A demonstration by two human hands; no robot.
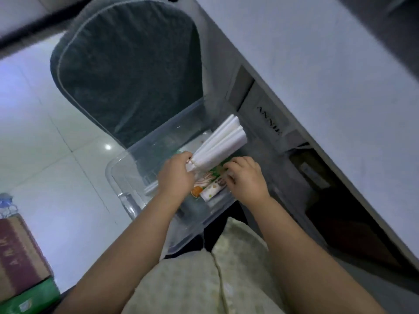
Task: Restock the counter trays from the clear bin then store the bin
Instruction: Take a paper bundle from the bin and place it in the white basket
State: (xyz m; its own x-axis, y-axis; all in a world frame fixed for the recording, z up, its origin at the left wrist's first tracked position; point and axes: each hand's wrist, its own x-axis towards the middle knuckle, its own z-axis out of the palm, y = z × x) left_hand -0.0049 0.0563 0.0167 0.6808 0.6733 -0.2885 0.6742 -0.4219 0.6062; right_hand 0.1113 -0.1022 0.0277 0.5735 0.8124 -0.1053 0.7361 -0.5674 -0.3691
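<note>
The clear bin [127,159] rests on a grey cushioned chair, its open top facing me. Above the bin, my left hand [175,175] grips the lower end of a bundle of white paper-wrapped sticks [221,142], which fans up and to the right. Inside the bin, my right hand [246,177] has its fingers curled down onto colourful packets [209,185], green, orange and white. Whether it grips one is unclear. The counter trays are out of sight.
The grey chair [129,71] stretches away behind the bin. A white counter or cabinet [328,71] runs along the right, with a dark shelf opening [328,193] below it. A maroon cardboard box [18,252] and a green box [29,300] sit on the tiled floor at lower left.
</note>
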